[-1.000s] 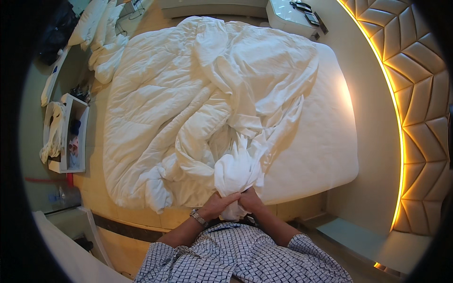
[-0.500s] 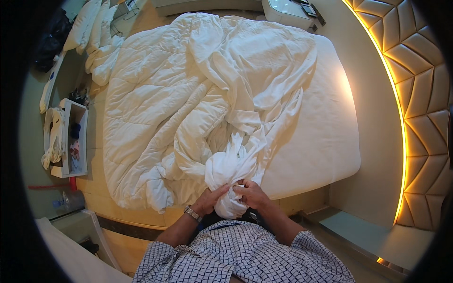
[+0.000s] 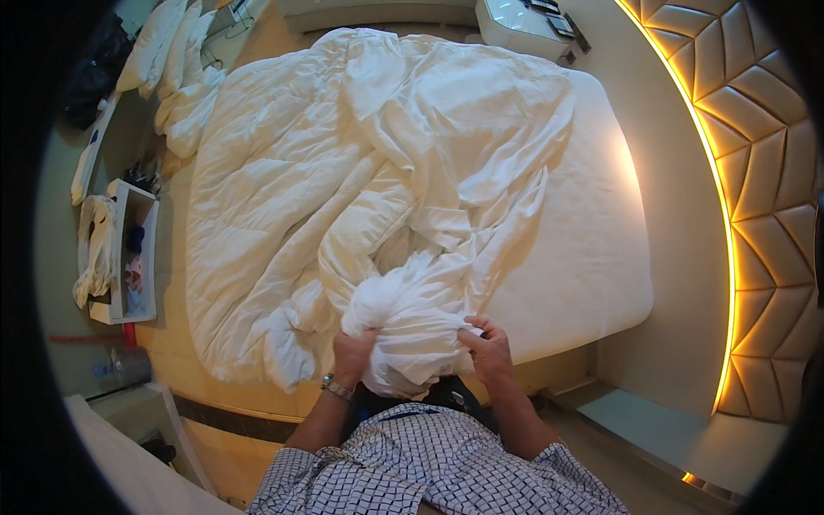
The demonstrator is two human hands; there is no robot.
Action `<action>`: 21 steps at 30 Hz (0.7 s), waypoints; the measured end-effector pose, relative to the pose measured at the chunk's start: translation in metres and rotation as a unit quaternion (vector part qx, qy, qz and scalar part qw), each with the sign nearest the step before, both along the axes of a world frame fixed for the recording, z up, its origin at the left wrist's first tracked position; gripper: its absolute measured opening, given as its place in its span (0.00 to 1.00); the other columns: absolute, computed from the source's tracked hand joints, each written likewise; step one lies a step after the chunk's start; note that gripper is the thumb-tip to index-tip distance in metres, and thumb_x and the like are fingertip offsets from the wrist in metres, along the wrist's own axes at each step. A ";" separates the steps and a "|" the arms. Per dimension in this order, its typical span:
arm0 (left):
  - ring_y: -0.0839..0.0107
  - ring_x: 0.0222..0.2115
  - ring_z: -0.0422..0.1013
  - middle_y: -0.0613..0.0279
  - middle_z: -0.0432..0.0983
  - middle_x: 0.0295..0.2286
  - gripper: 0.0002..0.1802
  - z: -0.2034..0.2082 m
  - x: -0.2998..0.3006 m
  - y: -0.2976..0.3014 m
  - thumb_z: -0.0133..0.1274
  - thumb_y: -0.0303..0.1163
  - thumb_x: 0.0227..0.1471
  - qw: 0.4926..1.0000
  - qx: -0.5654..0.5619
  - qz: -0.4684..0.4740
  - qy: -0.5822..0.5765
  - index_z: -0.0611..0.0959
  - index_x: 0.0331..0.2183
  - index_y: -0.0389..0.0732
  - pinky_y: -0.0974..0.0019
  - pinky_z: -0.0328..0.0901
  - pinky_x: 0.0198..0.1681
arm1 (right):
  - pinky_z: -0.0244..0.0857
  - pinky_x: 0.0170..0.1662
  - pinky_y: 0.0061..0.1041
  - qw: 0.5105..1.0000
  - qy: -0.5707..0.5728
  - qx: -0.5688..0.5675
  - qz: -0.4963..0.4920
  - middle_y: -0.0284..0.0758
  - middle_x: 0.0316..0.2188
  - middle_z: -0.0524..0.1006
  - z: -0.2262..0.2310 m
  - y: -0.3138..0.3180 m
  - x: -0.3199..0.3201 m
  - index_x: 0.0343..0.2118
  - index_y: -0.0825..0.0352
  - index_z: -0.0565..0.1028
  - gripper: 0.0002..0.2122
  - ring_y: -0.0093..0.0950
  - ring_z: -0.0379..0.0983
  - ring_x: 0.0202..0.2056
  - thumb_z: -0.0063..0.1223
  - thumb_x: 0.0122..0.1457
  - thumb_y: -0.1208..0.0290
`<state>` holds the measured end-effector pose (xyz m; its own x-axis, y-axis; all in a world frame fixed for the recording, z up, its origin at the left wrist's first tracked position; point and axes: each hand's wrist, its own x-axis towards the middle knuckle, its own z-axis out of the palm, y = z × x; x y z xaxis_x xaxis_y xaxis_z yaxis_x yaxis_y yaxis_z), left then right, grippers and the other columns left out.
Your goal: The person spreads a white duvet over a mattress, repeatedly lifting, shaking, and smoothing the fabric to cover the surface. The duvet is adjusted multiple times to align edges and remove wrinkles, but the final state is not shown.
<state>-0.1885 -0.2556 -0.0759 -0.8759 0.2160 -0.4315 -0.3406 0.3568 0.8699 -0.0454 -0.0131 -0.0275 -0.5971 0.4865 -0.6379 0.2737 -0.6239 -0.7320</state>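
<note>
Close in front of my body, my left hand [image 3: 351,357] and my right hand [image 3: 490,348] grip opposite sides of a bunched white duvet cover [image 3: 416,335]. Both hands are closed on the thin fabric; some left fingers are hidden by its folds. Between them the bundle is stretched wide, and its lower end hangs over the near bed edge. From the bundle the cover runs away in loose folds toward the far side. A thick white quilted duvet [image 3: 257,215] lies rumpled along the left and middle of the bed, partly under the cover.
Bare mattress [image 3: 596,232] shows on the right, beside a padded headboard wall [image 3: 760,180] with a light strip. Pillows [image 3: 159,51] are heaped at the far left. A white open drawer unit [image 3: 137,249] stands left of the bed, and a white bedside table [image 3: 524,30] stands beyond it.
My hands have moved apart, left hand to the left and right hand to the right. The gathered cover between them has spread from a narrow bunch into a wider one.
</note>
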 end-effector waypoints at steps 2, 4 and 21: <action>0.71 0.36 0.77 0.59 0.82 0.38 0.21 0.000 -0.011 -0.009 0.63 0.31 0.45 1.000 0.007 0.021 -0.016 0.83 0.43 0.32 0.65 0.71 0.39 | 0.72 0.37 0.20 0.999 0.019 -0.001 -0.038 0.35 0.31 0.79 0.018 0.011 0.005 0.46 0.71 0.75 0.18 0.23 0.77 0.32 0.65 0.53 0.79; 0.72 0.36 0.76 0.57 0.82 0.38 0.22 0.017 -0.022 -0.011 0.63 0.31 0.46 0.999 0.021 0.010 -0.038 0.82 0.43 0.31 0.65 0.71 0.40 | 0.72 0.41 0.23 0.992 0.082 -0.015 -0.094 0.39 0.36 0.79 0.045 0.017 0.010 0.46 0.73 0.74 0.16 0.26 0.78 0.35 0.61 0.54 0.83; 0.74 0.38 0.73 0.63 0.78 0.38 0.20 0.067 -0.087 -0.001 0.59 0.40 0.57 0.851 0.152 -0.492 -0.103 0.80 0.44 0.35 0.67 0.69 0.43 | 0.69 0.39 0.30 0.948 0.275 0.102 -0.121 0.43 0.32 0.79 0.180 -0.072 0.119 0.26 0.66 0.70 0.13 0.32 0.76 0.35 0.64 0.40 0.85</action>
<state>-0.2760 -0.2567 -0.0085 -0.1185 0.9303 -0.3472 -0.1636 0.3266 0.9309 0.0734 -0.0853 0.1522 -0.6676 0.7313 -0.1398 -0.3180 -0.4498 -0.8346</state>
